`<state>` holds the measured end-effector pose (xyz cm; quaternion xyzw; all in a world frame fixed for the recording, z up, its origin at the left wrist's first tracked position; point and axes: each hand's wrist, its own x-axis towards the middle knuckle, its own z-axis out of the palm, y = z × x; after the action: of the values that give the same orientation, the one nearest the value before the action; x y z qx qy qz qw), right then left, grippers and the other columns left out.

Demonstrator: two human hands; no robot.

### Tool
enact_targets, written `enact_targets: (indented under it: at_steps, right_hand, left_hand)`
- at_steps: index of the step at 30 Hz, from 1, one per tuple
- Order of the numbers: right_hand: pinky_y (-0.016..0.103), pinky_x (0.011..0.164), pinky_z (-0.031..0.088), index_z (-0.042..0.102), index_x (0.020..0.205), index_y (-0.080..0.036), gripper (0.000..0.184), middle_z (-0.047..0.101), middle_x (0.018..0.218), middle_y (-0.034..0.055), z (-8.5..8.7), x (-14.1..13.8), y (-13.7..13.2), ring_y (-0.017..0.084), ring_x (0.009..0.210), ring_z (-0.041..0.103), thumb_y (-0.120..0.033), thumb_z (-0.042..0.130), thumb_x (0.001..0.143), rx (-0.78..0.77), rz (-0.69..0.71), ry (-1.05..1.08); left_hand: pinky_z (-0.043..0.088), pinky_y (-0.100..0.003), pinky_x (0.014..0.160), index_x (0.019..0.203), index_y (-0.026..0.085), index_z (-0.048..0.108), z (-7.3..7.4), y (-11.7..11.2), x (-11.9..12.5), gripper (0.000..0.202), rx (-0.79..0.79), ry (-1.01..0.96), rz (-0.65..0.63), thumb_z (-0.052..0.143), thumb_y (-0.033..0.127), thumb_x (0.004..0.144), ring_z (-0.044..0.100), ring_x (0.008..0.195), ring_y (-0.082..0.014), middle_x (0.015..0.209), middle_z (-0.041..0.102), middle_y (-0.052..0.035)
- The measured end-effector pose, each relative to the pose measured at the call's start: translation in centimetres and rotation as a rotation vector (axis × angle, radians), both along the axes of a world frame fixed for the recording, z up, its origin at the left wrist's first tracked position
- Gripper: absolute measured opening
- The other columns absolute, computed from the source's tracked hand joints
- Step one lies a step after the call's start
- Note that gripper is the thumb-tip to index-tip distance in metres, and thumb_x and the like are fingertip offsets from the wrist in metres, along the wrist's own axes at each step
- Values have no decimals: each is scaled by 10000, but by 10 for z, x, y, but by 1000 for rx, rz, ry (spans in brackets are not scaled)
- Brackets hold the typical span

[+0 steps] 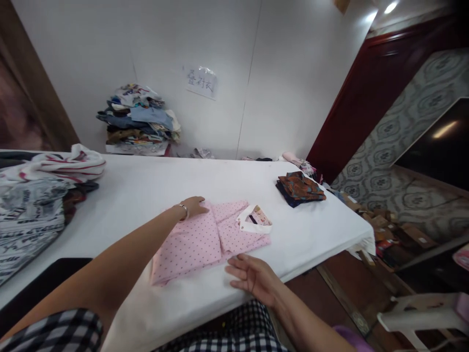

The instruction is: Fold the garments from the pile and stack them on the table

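Observation:
A pink dotted shirt with a white collar lies partly folded on the white-covered table, its collar pointing right. My left hand rests on the shirt's far edge, palm down with the fingers stretched out; a bracelet circles that wrist. Close to the near edge of the shirt, my right hand hovers with its palm turned sideways and fingers apart, holding nothing. Whether its fingertips touch the fabric I cannot tell.
Folded brown and dark clothes lie at the table's right. Loose striped and printed garments are heaped at the left. A tall clothes pile stands against the back wall, near a paper sign. A white stool is at lower right.

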<state>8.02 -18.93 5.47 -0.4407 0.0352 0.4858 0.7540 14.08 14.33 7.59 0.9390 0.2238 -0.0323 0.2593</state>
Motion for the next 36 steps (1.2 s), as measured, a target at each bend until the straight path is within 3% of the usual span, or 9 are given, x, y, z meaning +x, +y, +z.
enact_targets:
  at_steps: [6, 10, 14, 18, 22, 25, 28, 31, 36]
  right_hand:
    - [348, 784, 534, 613, 871, -157, 318, 666, 1017, 84, -6, -3, 21, 244, 1042, 633, -373, 760, 689, 45, 13, 7]
    - [323, 631, 536, 645, 939, -170, 402, 683, 962, 89, -4, -4, 16, 224, 857, 676, -424, 774, 655, -81, 193, -189]
    - [285, 562, 499, 657, 1026, -177, 429, 684, 866, 70, 4, 15, 25, 201, 765, 657, -494, 667, 736, -202, 195, -625]
    - [310, 636, 477, 597, 1168, -207, 400, 681, 879, 49, 15, 50, 67, 192, 747, 626, -389, 581, 812, -430, 212, -1067]
    - [330, 684, 438, 586, 1106, -230, 341, 657, 793, 30, 18, 65, 110, 210, 743, 594, -398, 563, 810, -654, 363, -1324]
    - [325, 685, 422, 577, 1084, -243, 339, 651, 843, 35, 16, 64, 124, 223, 772, 587, -392, 578, 780, -718, 395, -1383]
    - [323, 712, 425, 521, 1229, -269, 473, 656, 914, 31, 17, 64, 122, 222, 810, 592, -337, 572, 764, -688, 344, -1368]
    - [323, 758, 429, 465, 1325, -288, 558, 660, 950, 19, 16, 69, 110, 207, 828, 590, -274, 532, 771, -651, 254, -1369]
    - [317, 775, 438, 535, 1287, -213, 539, 659, 950, 58, 7, 77, 93, 203, 835, 587, -254, 573, 751, -730, 268, -1318]
  left_hand:
    - [462, -409, 902, 1140, 203, 655, -4, -3, 27, 701, -30, 75, -38, 757, 438, 487, 557, 1144, -375, 1271, 599, -174]
    - [486, -362, 846, 1207, 231, 617, 2, 9, 22, 730, -53, 62, -16, 724, 498, 535, 596, 1081, -337, 1304, 582, -141]
    - [498, -311, 789, 1270, 245, 567, 11, 34, -9, 723, -36, 21, 72, 644, 566, 627, 596, 1079, -301, 1357, 545, -102]
    - [511, -319, 690, 1310, 200, 522, 14, 50, -58, 718, 4, 4, 262, 522, 614, 723, 625, 999, -298, 1372, 522, -132]
    - [522, -348, 744, 1272, 168, 547, 7, 46, -105, 687, 10, -94, 452, 524, 601, 739, 620, 1017, -308, 1295, 580, -154]
    - [527, -370, 779, 1297, 117, 507, 0, 35, -128, 695, -86, -122, 549, 512, 568, 768, 642, 967, -294, 1232, 609, -190]
    - [540, -325, 732, 1326, 84, 455, -1, 21, -138, 708, -284, -129, 611, 477, 556, 799, 667, 827, -232, 1134, 649, -188]
    - [542, -289, 648, 1321, 107, 459, -1, 9, -137, 744, -422, -122, 600, 533, 588, 757, 661, 775, -208, 1098, 660, -166]
    - [542, -293, 599, 1294, 140, 504, -2, 0, -126, 772, -428, -100, 579, 617, 595, 681, 664, 787, -221, 1098, 661, -151]
